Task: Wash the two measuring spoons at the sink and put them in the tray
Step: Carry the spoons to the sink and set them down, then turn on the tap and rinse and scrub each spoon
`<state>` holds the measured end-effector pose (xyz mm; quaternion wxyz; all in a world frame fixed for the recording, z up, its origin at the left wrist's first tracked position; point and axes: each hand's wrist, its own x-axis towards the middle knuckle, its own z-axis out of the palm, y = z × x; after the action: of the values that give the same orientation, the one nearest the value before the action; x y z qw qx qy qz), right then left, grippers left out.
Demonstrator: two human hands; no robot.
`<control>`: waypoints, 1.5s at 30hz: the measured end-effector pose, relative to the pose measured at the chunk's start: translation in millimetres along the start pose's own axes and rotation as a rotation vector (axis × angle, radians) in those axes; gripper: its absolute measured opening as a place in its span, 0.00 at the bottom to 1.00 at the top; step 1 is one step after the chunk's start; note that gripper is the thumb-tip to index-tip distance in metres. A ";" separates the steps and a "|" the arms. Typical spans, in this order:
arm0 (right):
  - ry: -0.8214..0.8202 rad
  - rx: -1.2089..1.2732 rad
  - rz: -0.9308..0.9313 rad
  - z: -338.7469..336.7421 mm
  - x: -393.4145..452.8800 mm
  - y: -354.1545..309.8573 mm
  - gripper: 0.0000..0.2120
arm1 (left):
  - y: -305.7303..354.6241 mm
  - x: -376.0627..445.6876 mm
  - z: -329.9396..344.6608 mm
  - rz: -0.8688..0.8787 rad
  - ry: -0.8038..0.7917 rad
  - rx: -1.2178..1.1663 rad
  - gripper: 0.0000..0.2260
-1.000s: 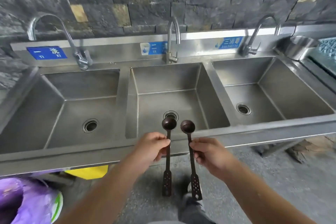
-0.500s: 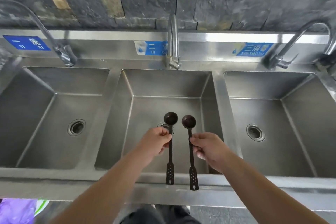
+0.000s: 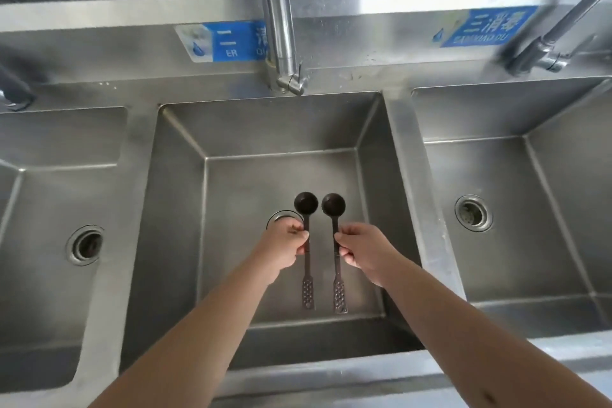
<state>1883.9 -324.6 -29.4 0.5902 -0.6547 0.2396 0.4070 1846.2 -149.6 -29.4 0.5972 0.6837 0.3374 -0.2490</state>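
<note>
Item: two dark measuring spoons, long-handled, bowls up, perforated handle ends down — held side by side and close together, not touching.

Left spoon (image 3: 306, 243): pinched at mid-handle by your left hand (image 3: 284, 248), fingers closed round it.

Right spoon (image 3: 335, 247): pinched the same way by your right hand (image 3: 362, 252).

Location: both now hang inside the middle basin (image 3: 281, 175) of the three-basin sink, bowls over the floor just beside the drain (image 3: 276, 219), handle ends toward the near wall. A second ago you held them out in front of the sink's near edge, over the floor; you have since stepped in, and hands and spoons have crossed that edge.

Middle tap (image 3: 280, 26): at the back edge, spout above and behind the spoons — no water seen running.

Status: carry done, wash not yet begun. Both hands are occupied, so one will likely have to take both spoons before the tap can be turned.

Tray: not in view.
</note>
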 end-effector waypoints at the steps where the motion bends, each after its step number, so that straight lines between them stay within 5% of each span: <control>1: 0.023 -0.005 0.014 0.1 11.3 4.4 0.10 | -4.4 11.5 2.0 -0.015 -0.011 -0.001 0.09; 10: 0.147 -0.131 0.071 8.7 103.1 59.0 0.09 | -67.2 109.3 16.0 -0.064 0.007 0.104 0.03; 22: 0.192 -0.301 0.118 4.2 165.3 112.4 0.16 | -137.4 178.6 44.3 -0.141 -0.015 0.151 0.13; 33: 0.262 -0.506 0.096 -2.4 179.4 127.2 0.08 | -138.8 173.3 45.0 0.111 0.091 0.525 0.02; 38: 0.256 -0.630 0.080 -7.7 158.4 117.4 0.08 | -128.2 153.3 32.0 0.046 0.047 0.592 0.20; 45: 0.203 -0.712 -0.085 6.9 92.1 32.3 0.30 | -46.5 92.3 -22.4 0.169 0.146 0.605 0.34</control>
<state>1907.6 -308.7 -123.0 0.3152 -0.8654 0.1130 0.3727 1869.3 -109.7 -124.5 0.3597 0.8718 0.2323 -0.2380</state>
